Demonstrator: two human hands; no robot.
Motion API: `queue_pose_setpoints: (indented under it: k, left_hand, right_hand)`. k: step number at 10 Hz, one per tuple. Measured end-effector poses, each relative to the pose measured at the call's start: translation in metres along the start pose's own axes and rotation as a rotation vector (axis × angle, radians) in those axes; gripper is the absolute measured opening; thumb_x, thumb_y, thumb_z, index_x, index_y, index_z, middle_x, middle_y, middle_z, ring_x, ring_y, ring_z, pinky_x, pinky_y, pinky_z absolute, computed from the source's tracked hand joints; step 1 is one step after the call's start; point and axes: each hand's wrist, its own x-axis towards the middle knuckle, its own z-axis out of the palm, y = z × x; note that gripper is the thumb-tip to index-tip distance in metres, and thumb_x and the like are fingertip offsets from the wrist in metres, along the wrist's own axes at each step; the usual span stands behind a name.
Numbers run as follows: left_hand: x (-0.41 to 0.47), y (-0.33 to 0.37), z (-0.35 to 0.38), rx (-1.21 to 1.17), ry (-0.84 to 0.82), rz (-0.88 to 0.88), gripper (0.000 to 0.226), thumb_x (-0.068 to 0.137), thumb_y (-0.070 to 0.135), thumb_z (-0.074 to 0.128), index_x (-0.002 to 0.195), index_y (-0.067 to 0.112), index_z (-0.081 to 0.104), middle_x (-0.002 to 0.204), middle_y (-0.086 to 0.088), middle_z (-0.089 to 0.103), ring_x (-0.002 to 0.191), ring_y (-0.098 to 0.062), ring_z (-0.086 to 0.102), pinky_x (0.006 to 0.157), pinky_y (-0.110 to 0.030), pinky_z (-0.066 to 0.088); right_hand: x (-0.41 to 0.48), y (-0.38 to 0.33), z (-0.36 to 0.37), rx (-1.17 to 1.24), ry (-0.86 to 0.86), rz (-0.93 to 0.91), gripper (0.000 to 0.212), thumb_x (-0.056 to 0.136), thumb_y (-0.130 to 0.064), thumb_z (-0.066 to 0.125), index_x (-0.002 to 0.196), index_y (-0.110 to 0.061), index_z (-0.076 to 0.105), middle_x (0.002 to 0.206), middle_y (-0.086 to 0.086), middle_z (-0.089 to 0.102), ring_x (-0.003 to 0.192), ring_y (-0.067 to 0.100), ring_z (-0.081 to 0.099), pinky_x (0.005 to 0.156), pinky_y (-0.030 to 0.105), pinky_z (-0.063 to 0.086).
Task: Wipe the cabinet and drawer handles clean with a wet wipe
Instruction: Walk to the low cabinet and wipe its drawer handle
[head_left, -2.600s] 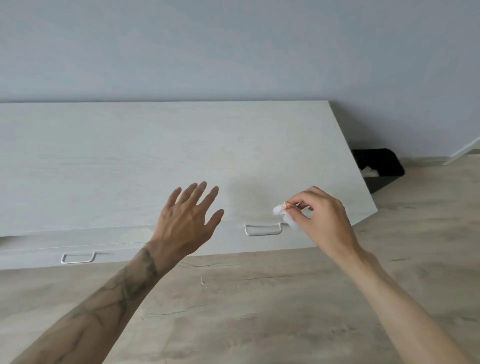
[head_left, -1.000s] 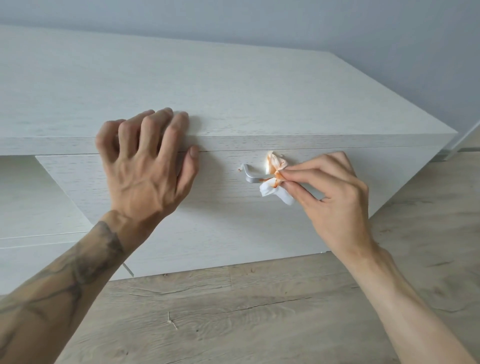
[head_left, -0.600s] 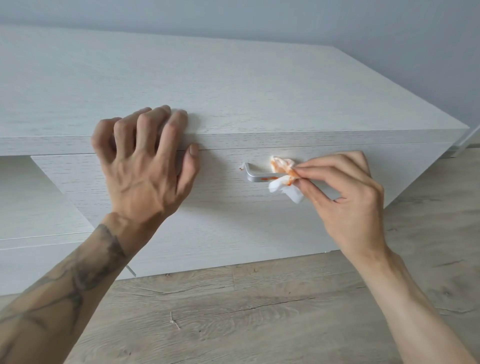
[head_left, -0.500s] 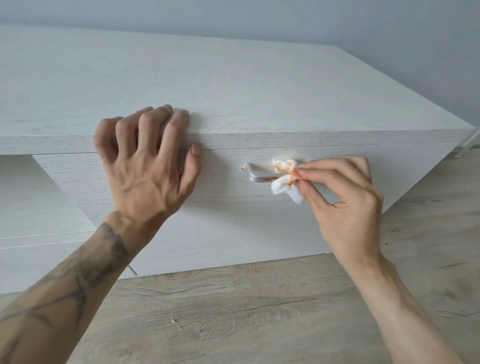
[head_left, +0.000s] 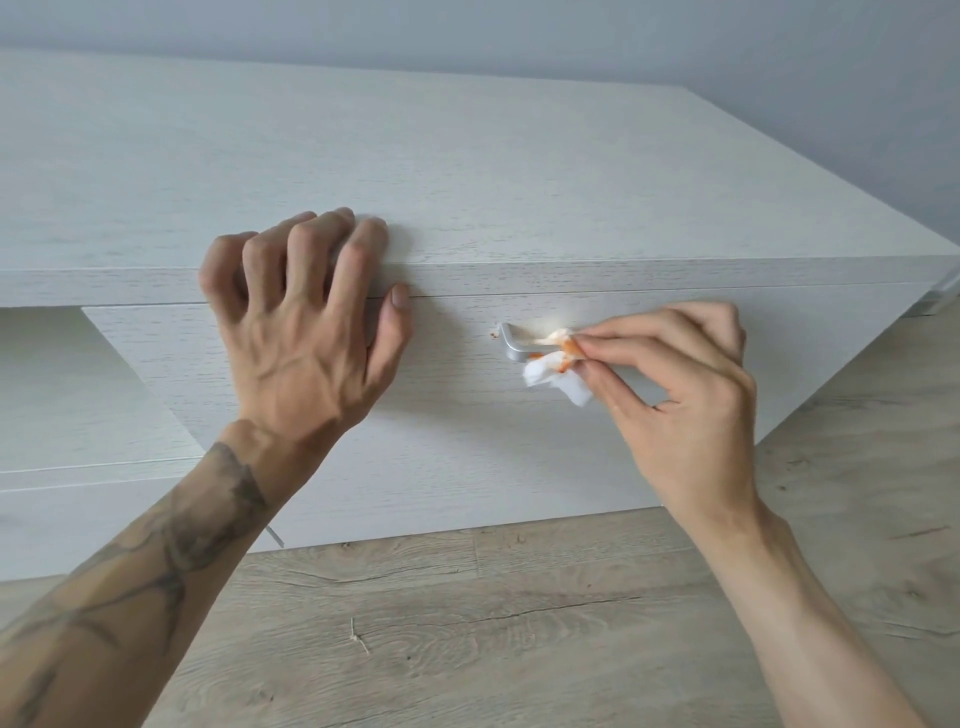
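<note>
Pinching the wipe (head_left: 555, 376) on the handle (head_left: 511, 347) with the right hand (head_left: 685, 415). Gripping the cabinet edge (head_left: 571, 278) with the left hand (head_left: 301, 338).

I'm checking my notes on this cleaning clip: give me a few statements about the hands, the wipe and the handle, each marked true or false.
1. The right hand pinches a crumpled white wipe against the silver metal drawer handle. True.
2. The wipe is spotless. False: it carries orange stains.
3. The left hand hangs free in the air. False: its curled fingers grip the front edge of the white wood-grain cabinet.
4. The handle's left end is uncovered. True.
5. The floor is dark carpet. False: it is pale wood-look flooring.
</note>
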Motion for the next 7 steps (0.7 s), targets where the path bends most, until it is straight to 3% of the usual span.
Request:
queue_pose_setpoints:
  k: [4, 5, 7]
  left_hand:
    - [0.0, 0.002, -0.001, -0.009, -0.007, -0.007, 0.042, 0.111, 0.044, 0.04, 0.133, 0.015, 0.06, 0.131, -0.009, 0.06, 0.116, -0.03, 0.045, 0.106, -0.047, 0.024]
    - [0.0, 0.003, -0.001, -0.01, -0.005, 0.002, 0.042, 0.111, 0.044, 0.04, 0.133, 0.015, 0.061, 0.131, -0.008, 0.059, 0.117, -0.03, 0.046, 0.106, -0.047, 0.024]
    - [0.001, 0.002, -0.002, -0.015, -0.011, -0.005, 0.043, 0.111, 0.044, 0.038, 0.133, 0.014, 0.061, 0.131, -0.009, 0.06, 0.117, -0.03, 0.045, 0.105, -0.048, 0.025]
  right_hand:
    - [-0.001, -0.007, 0.007, 0.033, 0.015, 0.055, 0.007, 0.094, -0.02, 0.082, 0.099, -0.016, 0.084, 0.101, -0.011, 0.076, 0.099, 0.023, 0.057, 0.084, 0.053, 0.048]
    - [0.007, -0.018, 0.018, 0.058, -0.018, -0.019, 0.008, 0.094, -0.024, 0.082, 0.098, -0.018, 0.084, 0.101, -0.013, 0.076, 0.097, 0.023, 0.059, 0.087, 0.046, 0.045]
    - [-0.003, -0.008, 0.004, 0.002, 0.039, 0.042, 0.004, 0.097, -0.019, 0.079, 0.099, -0.017, 0.083, 0.098, -0.009, 0.076, 0.095, 0.025, 0.059, 0.083, 0.051, 0.048]
